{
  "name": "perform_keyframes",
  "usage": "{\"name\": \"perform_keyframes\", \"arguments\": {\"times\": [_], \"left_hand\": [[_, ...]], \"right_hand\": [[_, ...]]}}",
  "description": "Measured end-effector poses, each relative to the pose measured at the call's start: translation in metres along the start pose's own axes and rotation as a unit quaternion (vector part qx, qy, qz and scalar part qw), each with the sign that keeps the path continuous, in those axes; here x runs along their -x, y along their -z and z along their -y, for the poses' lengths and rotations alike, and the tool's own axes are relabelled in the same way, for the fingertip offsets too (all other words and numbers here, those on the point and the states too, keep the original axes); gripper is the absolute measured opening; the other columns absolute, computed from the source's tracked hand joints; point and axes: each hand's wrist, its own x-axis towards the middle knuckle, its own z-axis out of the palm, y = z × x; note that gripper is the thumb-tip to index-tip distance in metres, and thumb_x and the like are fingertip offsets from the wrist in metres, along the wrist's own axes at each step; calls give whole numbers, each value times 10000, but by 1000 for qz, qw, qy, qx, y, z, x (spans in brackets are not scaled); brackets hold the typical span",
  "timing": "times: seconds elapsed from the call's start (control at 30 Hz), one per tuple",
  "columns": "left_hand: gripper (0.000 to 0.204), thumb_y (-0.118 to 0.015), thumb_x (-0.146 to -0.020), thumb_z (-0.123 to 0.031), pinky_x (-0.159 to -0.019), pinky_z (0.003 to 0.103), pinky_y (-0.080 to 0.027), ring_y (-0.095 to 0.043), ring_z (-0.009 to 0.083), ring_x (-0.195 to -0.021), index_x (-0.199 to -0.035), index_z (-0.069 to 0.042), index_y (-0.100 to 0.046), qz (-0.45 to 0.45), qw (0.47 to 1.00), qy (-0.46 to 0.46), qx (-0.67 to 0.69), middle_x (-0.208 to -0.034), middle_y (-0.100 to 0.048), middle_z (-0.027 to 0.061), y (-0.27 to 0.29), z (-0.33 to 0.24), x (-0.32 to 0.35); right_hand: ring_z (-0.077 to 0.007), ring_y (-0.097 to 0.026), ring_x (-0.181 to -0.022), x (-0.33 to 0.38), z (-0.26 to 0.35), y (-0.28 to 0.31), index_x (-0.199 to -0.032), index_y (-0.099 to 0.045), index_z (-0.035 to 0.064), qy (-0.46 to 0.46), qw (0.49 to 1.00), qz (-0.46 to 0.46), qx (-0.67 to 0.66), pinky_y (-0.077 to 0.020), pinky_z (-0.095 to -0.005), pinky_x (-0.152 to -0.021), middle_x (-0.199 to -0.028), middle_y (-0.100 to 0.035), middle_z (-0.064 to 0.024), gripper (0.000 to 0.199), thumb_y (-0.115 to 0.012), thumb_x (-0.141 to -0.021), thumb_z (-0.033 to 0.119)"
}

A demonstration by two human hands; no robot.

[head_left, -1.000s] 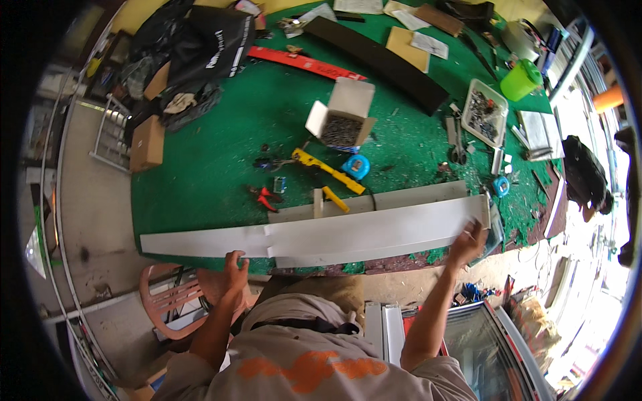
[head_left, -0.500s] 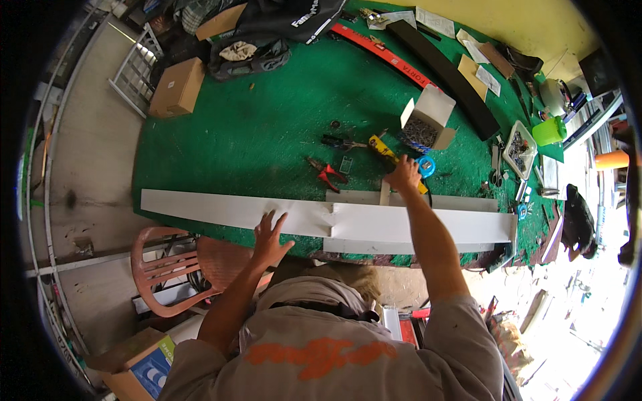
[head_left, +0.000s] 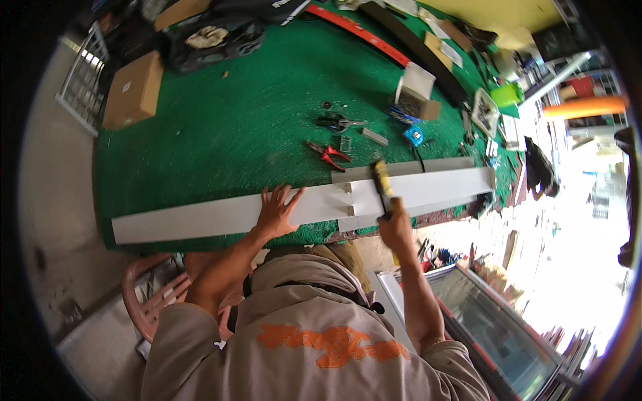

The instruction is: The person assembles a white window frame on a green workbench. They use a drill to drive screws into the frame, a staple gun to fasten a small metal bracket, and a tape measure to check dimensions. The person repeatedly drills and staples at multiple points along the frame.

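Note:
A long white flat profile (head_left: 194, 219) lies along the near edge of the green-covered table (head_left: 234, 127); a second white length (head_left: 435, 184) continues it to the right, with notches where they meet. My left hand (head_left: 277, 210) presses flat on the profile, fingers spread. My right hand (head_left: 396, 224) grips a yellow-and-black tool (head_left: 381, 180) that points up across the white piece near the joint.
Red-handled pliers (head_left: 328, 155), dark pliers (head_left: 338, 122), a blue tape measure (head_left: 412, 136) and an open box of small parts (head_left: 414, 93) lie behind the profile. A cardboard box (head_left: 132, 90) sits far left. A pink plastic chair (head_left: 157, 297) stands below the table.
My right hand has come back from the tools at the middle of the table, now holding the yellow-and-black tool over the profile. My left hand has moved onto the profile.

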Motion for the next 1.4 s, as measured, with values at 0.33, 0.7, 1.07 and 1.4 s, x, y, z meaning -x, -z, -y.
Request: {"name": "perform_keyframes", "arguments": {"times": [0.33, 0.7, 1.07, 1.4], "left_hand": [[227, -649, -945, -303, -959, 553, -360, -559, 305, -1060, -959, -84, -591, -147, 978, -5, 150, -1026, -588, 110, 9, -31, -38], [354, -708, -916, -382, -714, 433, -414, -561, 263, -722, -886, -56, -573, -42, 974, 60, 217, -768, -565, 74, -13, -105, -104], [249, -683, -891, -259, -717, 460, -355, -559, 299, -813, -837, -93, -505, -87, 992, 45, 83, -779, -564, 76, -27, -124, -123], [207, -659, -871, -195, -716, 469, -351, -563, 318, -839, -842, -83, -488, -91, 993, 53, 50, -777, -556, 93, -31, -129, -126]], "right_hand": [[-379, -548, -1076, 103, 12, -72, -1236, -536, 51, -100, 994, -32, -39, -397, -463, -913, -1082, -564, -173, 614, -746, -675, 188], [-289, -589, -813, 97, -70, -80, -1188, -529, -15, -259, 912, -267, -174, -495, -387, -765, -919, -569, -173, 459, -589, -733, -21], [-271, -596, -834, 86, -97, -61, -1193, -523, 3, -263, 924, -209, -183, -502, -372, -797, -919, -566, -151, 469, -602, -734, -41], [-289, -593, -832, 91, -91, -63, -1203, -524, -9, -267, 926, -185, -191, -497, -378, -798, -921, -565, -162, 467, -602, -743, -17]]}}
